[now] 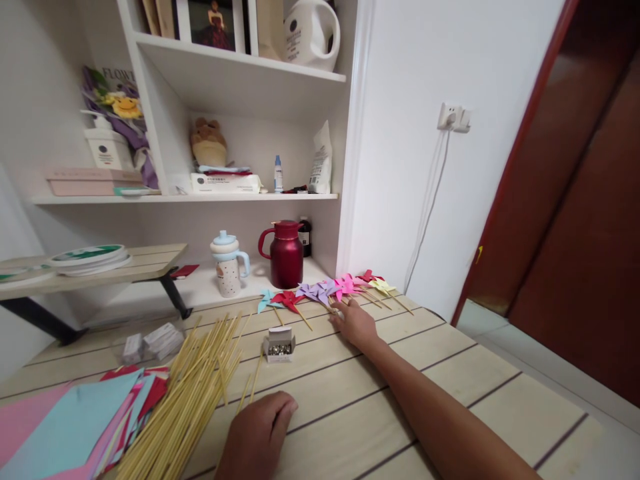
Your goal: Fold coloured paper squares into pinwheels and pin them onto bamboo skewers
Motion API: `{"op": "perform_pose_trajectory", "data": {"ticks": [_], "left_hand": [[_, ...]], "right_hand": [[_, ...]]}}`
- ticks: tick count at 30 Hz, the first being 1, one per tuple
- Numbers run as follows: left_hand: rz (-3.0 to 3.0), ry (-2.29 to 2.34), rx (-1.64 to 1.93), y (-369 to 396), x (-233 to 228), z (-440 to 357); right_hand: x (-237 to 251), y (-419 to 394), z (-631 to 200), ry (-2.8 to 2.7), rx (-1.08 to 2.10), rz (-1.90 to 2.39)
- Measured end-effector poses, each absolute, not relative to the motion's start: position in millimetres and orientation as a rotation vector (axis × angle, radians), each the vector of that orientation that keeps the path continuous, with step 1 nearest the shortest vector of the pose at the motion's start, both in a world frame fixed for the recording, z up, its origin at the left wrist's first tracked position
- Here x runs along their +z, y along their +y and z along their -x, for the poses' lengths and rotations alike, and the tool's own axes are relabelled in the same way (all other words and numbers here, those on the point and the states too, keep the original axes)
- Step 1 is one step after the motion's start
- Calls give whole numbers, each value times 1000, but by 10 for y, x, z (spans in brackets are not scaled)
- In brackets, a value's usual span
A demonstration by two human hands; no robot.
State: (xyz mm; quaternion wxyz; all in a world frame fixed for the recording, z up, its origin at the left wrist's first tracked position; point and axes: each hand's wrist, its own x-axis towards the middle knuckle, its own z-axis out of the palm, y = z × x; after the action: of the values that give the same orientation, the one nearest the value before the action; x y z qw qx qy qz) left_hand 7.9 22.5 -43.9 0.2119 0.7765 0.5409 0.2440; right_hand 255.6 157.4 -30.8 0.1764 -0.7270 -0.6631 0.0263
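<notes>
My right hand [356, 323] reaches far across the light wooden table [450, 393], fingertips at the stick of a purple paper pinwheel [314, 291]; whether it grips the stick I cannot tell. A row of finished pinwheels lies there: teal [266, 299], red [287, 299], pink [345, 285], yellow [382, 286]. My left hand [257, 430] rests near the front edge, fingers curled, beside a heap of thin bamboo sticks [193, 387]. A small open box of pins [279, 347] sits between the two hands.
Sheets of coloured paper [75, 423] lie at the left front, small white boxes [160, 340] behind them. A red thermos jug [286, 255] and a white-and-blue cup [229, 265] stand on the low shelf. A white wall and a brown door [575, 220] are at right.
</notes>
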Motion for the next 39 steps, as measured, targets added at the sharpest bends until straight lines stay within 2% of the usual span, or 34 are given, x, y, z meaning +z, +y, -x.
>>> {"op": "perform_pose_trajectory", "data": {"ticks": [25,32,39], "left_hand": [[-2291,1509,633,229,-499,-77],[-2264,1515,631,197,-452,-92],[-2240,1451,778,213,-500,-77]], "right_hand": [[-335,1623,-2501,-1811,17,2099],[-363,1664,-2615,-1790,141,2150],[-378,1729,-2589,-1822,212,2074]]}}
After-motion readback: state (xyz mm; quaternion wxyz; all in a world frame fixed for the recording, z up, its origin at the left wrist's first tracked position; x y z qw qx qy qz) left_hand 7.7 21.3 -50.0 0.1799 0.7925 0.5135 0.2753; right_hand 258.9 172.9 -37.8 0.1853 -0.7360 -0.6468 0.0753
